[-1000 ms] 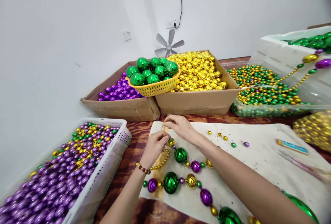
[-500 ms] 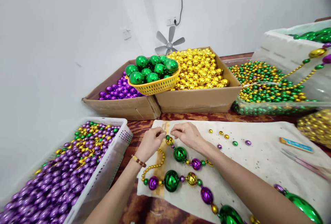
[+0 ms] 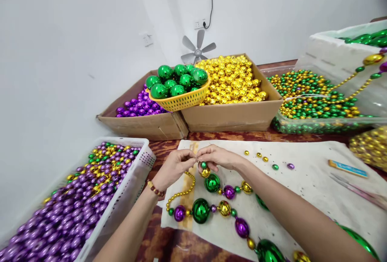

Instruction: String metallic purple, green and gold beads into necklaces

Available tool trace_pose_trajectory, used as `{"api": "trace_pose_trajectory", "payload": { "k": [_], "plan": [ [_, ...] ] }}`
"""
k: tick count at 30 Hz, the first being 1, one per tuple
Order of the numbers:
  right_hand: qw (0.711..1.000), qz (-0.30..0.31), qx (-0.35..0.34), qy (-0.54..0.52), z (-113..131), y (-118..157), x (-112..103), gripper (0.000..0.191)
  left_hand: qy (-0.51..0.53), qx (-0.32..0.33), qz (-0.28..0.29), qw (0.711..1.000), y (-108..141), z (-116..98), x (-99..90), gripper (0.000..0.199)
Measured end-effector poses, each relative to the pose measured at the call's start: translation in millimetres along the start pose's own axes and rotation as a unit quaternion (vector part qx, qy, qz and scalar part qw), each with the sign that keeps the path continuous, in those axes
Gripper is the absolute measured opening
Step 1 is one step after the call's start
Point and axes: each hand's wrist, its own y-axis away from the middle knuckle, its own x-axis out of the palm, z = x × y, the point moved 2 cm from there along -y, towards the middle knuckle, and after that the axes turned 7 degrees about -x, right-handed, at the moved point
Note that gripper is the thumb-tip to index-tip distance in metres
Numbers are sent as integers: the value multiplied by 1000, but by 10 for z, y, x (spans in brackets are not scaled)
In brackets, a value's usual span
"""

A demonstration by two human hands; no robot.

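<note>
My left hand (image 3: 177,168) and my right hand (image 3: 221,158) meet above the white cloth (image 3: 302,197), fingertips pinched together on the thin string end of a bead necklace. The string itself barely shows between the fingers. Just under my right fingers hang a small green bead (image 3: 203,165) and a gold bead (image 3: 204,172). From there the necklace runs on through a large green ball (image 3: 212,183) and a purple ball (image 3: 229,192), then passes beneath my right forearm. A chain of small gold beads (image 3: 181,193) curves below my left hand toward another large green ball (image 3: 200,211).
Loose beads (image 3: 265,159), a blue-and-orange box cutter (image 3: 347,168) and tweezers-like scissors (image 3: 358,189) lie on the cloth's right. A white crate (image 3: 142,173) of beads stands left. Cardboard boxes (image 3: 229,117) and a yellow basket (image 3: 181,101) stand behind; a clear bin (image 3: 326,125) is back right.
My hands have come together at the string end, the right one moving slightly left. The top gold and green beads shifted right, beneath my right fingers. A loose purple bead is now hidden behind my right arm.
</note>
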Motion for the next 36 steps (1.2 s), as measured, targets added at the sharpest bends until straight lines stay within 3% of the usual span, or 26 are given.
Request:
{"api": "trace_pose_trajectory", "payload": {
  "k": [4,7,10,13,17,23,29,32,36],
  "plan": [
    [995,75,46,-52,38,-63,-67,25,-129,111,-84,982,25,-17,19,21],
    [990,98,74,-69,18,-109,-100,23,-176,149,-116,966,41,6,49,21],
    [992,72,75,-72,-28,-130,-108,18,-198,156,-142,957,54,25,46,20],
    [996,7,57,-61,-62,-105,-110,12,-211,148,-161,953,64,36,28,20],
    [997,-38,44,-53,-79,-46,-98,9,-214,133,-150,956,57,51,46,19],
    [995,35,63,-75,-149,-65,-81,27,-218,153,-121,956,33,60,50,20],
    [998,31,26,-42,-169,-156,-80,19,-211,148,-100,961,58,79,1,21],
    [1000,4,-16,-12,-150,-204,-67,11,-188,120,-95,970,52,128,-4,22],
    [999,-9,-50,1,-135,-219,-51,7,-59,25,-63,996,10,253,-29,21]
  ]
}}
